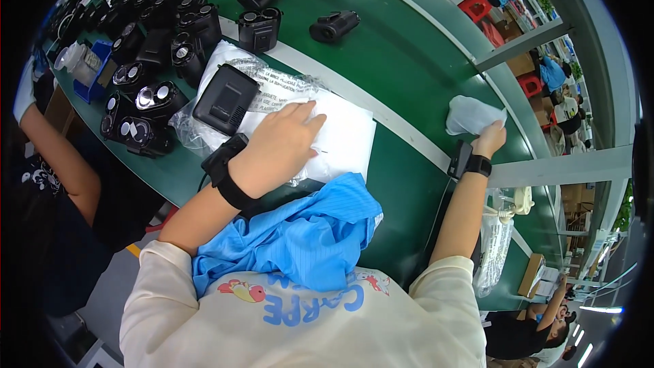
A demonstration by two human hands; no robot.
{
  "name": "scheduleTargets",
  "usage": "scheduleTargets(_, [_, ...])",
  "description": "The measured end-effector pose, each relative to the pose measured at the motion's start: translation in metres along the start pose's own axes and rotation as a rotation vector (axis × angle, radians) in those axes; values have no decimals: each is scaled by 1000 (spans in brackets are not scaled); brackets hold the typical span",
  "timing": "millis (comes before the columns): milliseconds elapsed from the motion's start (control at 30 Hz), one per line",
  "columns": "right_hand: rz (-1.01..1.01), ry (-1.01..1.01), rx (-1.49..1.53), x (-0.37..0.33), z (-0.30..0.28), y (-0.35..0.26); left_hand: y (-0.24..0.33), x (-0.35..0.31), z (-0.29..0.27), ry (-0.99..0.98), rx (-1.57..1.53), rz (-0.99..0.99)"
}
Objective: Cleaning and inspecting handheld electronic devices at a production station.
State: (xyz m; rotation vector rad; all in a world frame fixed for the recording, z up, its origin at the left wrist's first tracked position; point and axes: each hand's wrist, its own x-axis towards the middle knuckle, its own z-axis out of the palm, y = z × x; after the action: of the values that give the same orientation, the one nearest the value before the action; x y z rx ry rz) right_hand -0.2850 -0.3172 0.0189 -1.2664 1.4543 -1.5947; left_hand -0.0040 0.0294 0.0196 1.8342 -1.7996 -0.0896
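My left hand [283, 142] lies with its fingers spread on a stack of white sheets or bags [351, 138]. Clear printed plastic bags [289, 88] lie under and beside it. On those bags rests a black boxy device [226, 99], just left of my fingers. Out to the right, my right hand [490, 139] has its fingers closed on the edge of a whitish translucent pouch [470, 114] above the green table. Whether the pouch contains anything cannot be made out. Both wrists wear black straps with small black modules.
Many black binocular-shaped devices [150, 99] crowd the left, near a blue tray [92, 71]. Another black device [334, 26] lies farther back. A blue striped cloth [300, 232] covers my lap. A metal post stands right, beside a bagged item [495, 245]. A co-worker's arm [58, 153] is at left.
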Motion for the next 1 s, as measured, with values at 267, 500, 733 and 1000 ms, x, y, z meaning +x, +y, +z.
scheduleTargets(267, [-357, 53, -484, -7, 4, -1, -12, 4, -11, -122, -65, -100])
scheduleTargets(500, [-841, 89, -503, -32, 9, -61, 11, 15, -73, 272, -323, -465])
scheduleTargets(733, [-883, -451, -39, -105, 82, -102, 0, 3, -100, 979, -573, -156])
scheduleTargets(1000, [-665, -754, -307, -162, 186, -39, -1, -1, -83, 234, 127, -321])
